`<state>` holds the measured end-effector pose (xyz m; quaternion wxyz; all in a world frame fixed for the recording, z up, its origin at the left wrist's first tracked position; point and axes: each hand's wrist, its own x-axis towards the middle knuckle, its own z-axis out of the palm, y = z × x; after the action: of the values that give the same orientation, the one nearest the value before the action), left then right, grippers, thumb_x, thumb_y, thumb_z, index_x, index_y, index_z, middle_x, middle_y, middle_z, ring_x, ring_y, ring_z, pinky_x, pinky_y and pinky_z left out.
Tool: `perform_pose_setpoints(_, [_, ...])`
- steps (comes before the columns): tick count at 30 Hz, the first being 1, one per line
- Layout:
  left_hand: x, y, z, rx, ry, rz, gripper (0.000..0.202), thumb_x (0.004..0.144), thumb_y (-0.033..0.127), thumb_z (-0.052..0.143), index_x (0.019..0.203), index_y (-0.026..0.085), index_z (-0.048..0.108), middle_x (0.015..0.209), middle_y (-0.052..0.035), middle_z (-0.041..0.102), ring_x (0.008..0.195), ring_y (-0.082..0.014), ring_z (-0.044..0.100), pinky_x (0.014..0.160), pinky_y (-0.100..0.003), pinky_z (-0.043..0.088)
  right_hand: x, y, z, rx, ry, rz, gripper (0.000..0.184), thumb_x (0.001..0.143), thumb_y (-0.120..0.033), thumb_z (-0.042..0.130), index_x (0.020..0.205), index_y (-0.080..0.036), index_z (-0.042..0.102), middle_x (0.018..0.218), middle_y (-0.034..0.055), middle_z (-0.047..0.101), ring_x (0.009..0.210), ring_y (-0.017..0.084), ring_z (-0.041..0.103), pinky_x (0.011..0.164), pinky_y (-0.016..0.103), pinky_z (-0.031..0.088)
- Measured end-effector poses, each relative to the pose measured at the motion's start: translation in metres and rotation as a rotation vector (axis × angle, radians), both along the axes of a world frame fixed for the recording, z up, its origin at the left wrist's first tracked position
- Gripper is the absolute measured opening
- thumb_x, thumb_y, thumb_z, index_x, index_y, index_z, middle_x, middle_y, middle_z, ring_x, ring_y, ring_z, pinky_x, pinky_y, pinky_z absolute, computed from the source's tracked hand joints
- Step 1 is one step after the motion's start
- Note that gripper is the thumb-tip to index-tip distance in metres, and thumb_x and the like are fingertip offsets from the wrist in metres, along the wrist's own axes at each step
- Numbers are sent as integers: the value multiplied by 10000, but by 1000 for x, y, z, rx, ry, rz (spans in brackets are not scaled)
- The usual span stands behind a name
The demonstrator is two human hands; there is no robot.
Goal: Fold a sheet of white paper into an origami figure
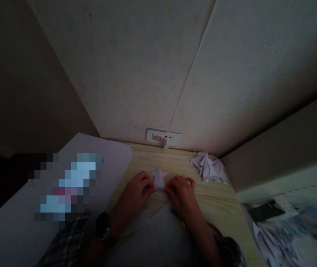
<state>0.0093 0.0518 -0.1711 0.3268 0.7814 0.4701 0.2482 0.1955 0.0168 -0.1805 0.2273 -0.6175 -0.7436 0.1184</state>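
Observation:
A small folded piece of white paper (159, 178) lies on the light wooden desk (225, 207). My left hand (136, 193) pinches its left side with curled fingers. My right hand (182, 193) pinches its right side the same way. A dark wristwatch (103, 226) sits on my left wrist, and both sleeves are plaid. A flat white sheet (161, 237) lies under my forearms, near the desk's front.
A heap of several folded paper figures (209, 167) rests at the back right of the desk. A stack of white sheets (111, 159) lies to the left. A wall socket with a plug (164, 138) is behind. Clutter (286, 226) lies right of the desk.

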Motion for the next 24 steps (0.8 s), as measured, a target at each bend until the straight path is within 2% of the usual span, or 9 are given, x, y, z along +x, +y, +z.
perform_pose_setpoints(10, [-1, 1, 0, -79, -40, 59, 170, 766, 26, 677, 690, 172, 637, 825, -37, 638, 813, -210, 635, 789, -340, 527, -2, -1, -3, -37, 50, -47, 158, 881, -153, 646, 745, -231, 664, 769, 8, 700, 810, 227, 639, 850, 410, 316])
perform_pose_setpoints(20, [-1, -2, -3, -86, -69, 80, 162, 764, 47, 638, 695, 191, 614, 815, -19, 604, 806, -214, 621, 783, -367, 529, -5, -3, -4, -76, 73, -87, 143, 866, -156, 662, 746, -232, 646, 764, 7, 680, 811, 226, 619, 852, 411, 321])
perform_pose_setpoints(24, [0, -4, -7, -57, -82, 118, 132, 769, 66, 628, 717, 187, 630, 933, -48, 571, 899, -233, 612, 847, -408, 534, -6, -2, -1, -99, 83, -90, 129, 839, -149, 671, 743, -223, 624, 777, 3, 677, 813, 218, 610, 832, 390, 326])
